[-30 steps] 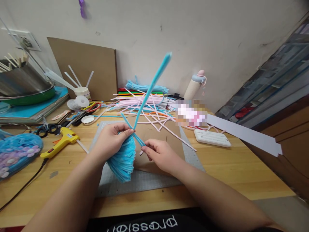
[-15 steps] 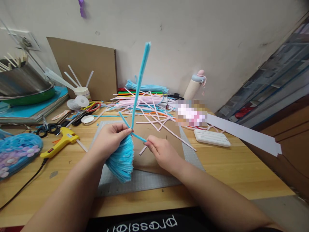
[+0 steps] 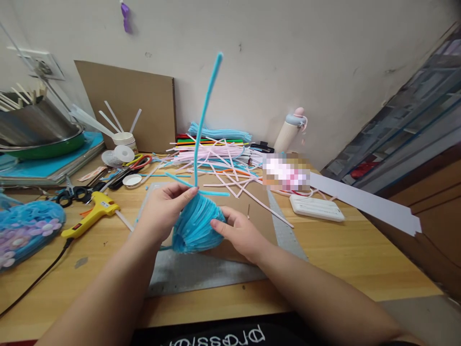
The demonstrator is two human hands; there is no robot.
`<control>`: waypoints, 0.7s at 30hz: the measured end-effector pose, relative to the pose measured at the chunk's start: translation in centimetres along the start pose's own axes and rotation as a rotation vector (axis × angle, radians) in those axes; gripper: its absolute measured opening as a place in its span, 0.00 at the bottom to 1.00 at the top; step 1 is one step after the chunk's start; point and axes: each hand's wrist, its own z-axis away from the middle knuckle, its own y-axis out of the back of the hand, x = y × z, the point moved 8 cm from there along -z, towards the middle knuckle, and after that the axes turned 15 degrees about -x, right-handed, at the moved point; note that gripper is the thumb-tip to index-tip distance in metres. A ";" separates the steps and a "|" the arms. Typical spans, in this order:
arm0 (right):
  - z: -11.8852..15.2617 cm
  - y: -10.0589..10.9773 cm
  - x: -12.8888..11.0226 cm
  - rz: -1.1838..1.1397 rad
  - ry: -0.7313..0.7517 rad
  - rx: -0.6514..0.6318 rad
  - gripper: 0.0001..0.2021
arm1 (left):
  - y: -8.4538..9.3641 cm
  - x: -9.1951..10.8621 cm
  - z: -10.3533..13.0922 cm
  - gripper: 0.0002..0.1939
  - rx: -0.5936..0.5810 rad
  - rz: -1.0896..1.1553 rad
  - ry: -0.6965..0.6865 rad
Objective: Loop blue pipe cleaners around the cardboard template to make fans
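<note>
A fan-shaped bundle of blue pipe cleaners [image 3: 198,223] hangs between my two hands, over the cardboard sheet. My left hand [image 3: 169,206] pinches its narrow top between thumb and fingers. From that pinch one long blue pipe cleaner [image 3: 201,125] stands nearly upright, and shorter blue ends stick out left and right. My right hand [image 3: 239,230] grips the right side of the bundle, thumb in front and fingers partly hidden behind it.
Beneath lie a cardboard sheet [image 3: 259,230] and a grey cutting mat [image 3: 173,276]. A yellow glue gun [image 3: 91,214] and scissors [image 3: 74,192] sit at left. Behind is a pile of pipe cleaners [image 3: 216,154]; a white power strip [image 3: 317,207] lies at right.
My right hand has let go of the short blue end and taken hold of the bundle's side. The bundle has swung rightward and spread, while my left hand keeps its pinch.
</note>
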 end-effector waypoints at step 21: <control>0.8 -0.1 1.3 -0.750 -0.337 -0.293 0.15 | -2.9 1.9 0.6 0.10 -0.448 -0.222 -0.139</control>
